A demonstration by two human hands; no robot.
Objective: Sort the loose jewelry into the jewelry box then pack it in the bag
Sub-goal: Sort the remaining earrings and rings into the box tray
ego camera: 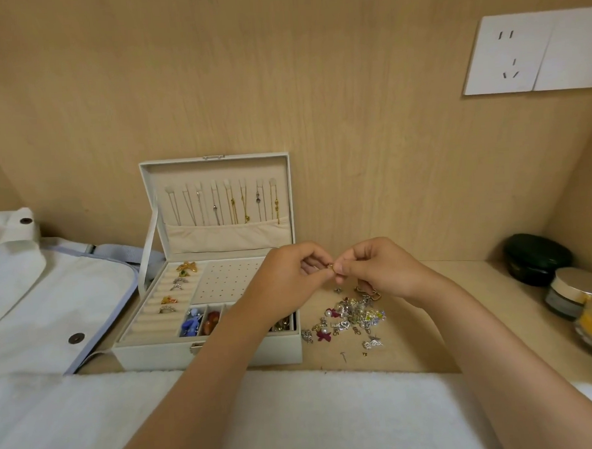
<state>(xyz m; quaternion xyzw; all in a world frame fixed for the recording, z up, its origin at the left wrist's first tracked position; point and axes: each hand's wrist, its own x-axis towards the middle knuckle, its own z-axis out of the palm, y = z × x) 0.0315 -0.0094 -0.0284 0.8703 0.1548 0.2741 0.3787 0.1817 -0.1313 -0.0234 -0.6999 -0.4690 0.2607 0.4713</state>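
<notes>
A white jewelry box (150,354) stands open on the wooden shelf, its lid upright with several necklaces (233,203) hung inside. Rings sit in the left ring rolls (174,292); blue and amber pieces fill small front compartments. My left hand (284,283) and my right hand (379,268) meet above the box's right edge, both pinching one small gold earring (330,266) between fingertips. A pile of loose jewelry (354,319) lies on the shelf to the right of the box. A white bag (35,306) with blue trim lies at the left.
A dark green case (536,258) and two cosmetic jars (579,292) stand at the right. A wall socket (508,53) is on the back panel. White towelling (297,413) covers the near surface. A stray pin (343,355) lies near the shelf's front edge.
</notes>
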